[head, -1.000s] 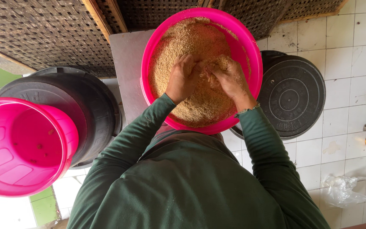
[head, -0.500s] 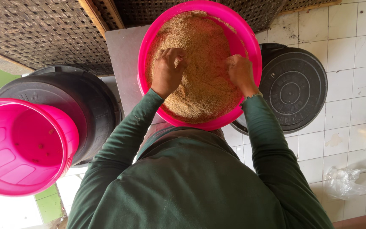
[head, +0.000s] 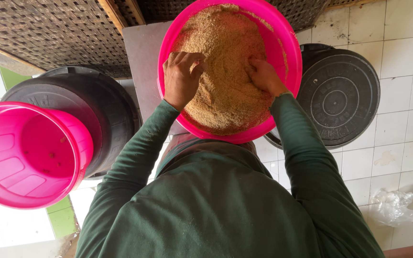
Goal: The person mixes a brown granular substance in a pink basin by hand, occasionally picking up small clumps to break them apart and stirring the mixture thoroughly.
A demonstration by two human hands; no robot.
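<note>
A heap of coarse tan meal [head: 225, 71] fills a bright pink basin [head: 290, 62], which stands on a grey slab [head: 142, 57] straight ahead of the person. Both hands are inside the basin, on the heap. The left hand [head: 180, 76] lies on the meal close to the basin's left wall, its fingers bent loosely and its knuckles up; it grips nothing solid, only touching the loose grain. The right hand [head: 264, 76] presses into the meal right of the heap's middle, fingers curled down and partly sunk in it, so whether it has closed on a fistful cannot be told. The bulk of the meal lies between the two hands and beyond them, towards the far rim. Dark green sleeves [head: 135, 153] run back from both wrists to the person's body.

Left of the basin stands a black tub [head: 106, 105], with an empty pink bucket [head: 25, 153] in front of it. To the right, a round black lid [head: 340, 95] rests on white floor tiles [head: 397, 57]. A crumpled clear plastic bag [head: 393, 208] lies at lower right, and woven matting [head: 48, 28] spans the top left.
</note>
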